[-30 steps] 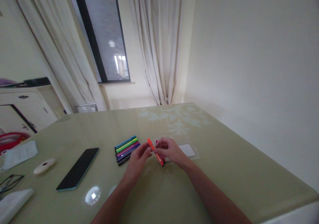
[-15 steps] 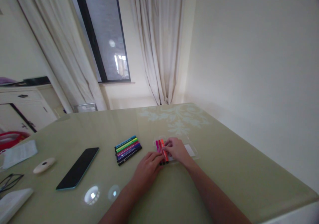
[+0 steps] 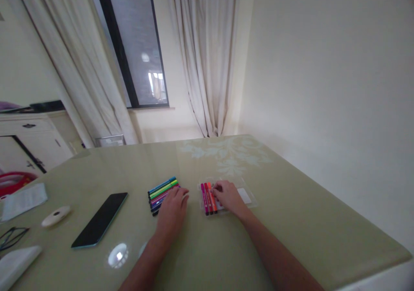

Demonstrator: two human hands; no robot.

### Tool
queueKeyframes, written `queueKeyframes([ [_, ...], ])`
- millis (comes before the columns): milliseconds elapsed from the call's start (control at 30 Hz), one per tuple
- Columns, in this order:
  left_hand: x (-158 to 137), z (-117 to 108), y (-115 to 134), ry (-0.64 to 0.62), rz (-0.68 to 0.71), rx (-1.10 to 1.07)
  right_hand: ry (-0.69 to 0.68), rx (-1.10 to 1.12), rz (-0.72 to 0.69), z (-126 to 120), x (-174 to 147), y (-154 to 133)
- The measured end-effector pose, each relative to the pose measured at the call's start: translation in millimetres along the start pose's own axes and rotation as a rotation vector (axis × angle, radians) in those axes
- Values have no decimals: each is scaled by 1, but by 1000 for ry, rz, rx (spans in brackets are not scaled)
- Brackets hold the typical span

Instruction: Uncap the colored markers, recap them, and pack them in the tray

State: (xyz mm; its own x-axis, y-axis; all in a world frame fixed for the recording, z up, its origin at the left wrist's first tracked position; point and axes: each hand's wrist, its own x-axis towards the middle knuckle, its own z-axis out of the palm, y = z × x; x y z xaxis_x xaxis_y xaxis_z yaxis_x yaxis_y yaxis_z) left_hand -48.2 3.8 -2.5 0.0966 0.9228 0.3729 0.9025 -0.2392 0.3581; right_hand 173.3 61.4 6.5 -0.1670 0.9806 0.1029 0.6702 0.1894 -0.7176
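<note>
My left hand (image 3: 173, 207) is over the right end of a row of coloured markers (image 3: 161, 189) on the table. Its fingers point away from me with the thumb apart, and nothing shows in them. The hand hides part of the purple and dark markers. To the right lies a flat clear plastic case (image 3: 251, 201) with a magenta, a red and an orange marker (image 3: 212, 202) side by side at its left. My right hand (image 3: 228, 196) rests over the case, its fingers bent together against the upper part of the orange marker.
A black phone (image 3: 100, 219) lies left of the markers. Farther left are a white oval object (image 3: 56, 216), a face mask (image 3: 25, 201), a dark cable or glasses frame (image 3: 13, 238) and a white slab (image 3: 17, 263). A wall (image 3: 330, 109) borders the table's right side.
My left hand has left the markers in the case and moved left, over the row of loose markers. My right hand stays at the orange marker.
</note>
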Motion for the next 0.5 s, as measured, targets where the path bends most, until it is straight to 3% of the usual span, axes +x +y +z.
queueKeyframes([
  [100,3,-11,-22,4,-128,218,39,3,-22,0,-1,-3],
  [200,3,-14,-31,-59,-114,195,79,-6,-65,1,-1,-5],
  [367,8,-6,-20,-11,-144,-317,79,120,-126,4,-2,-10],
  [500,12,-6,0,1,-222,-771,-83,370,-193,10,-8,-18],
])
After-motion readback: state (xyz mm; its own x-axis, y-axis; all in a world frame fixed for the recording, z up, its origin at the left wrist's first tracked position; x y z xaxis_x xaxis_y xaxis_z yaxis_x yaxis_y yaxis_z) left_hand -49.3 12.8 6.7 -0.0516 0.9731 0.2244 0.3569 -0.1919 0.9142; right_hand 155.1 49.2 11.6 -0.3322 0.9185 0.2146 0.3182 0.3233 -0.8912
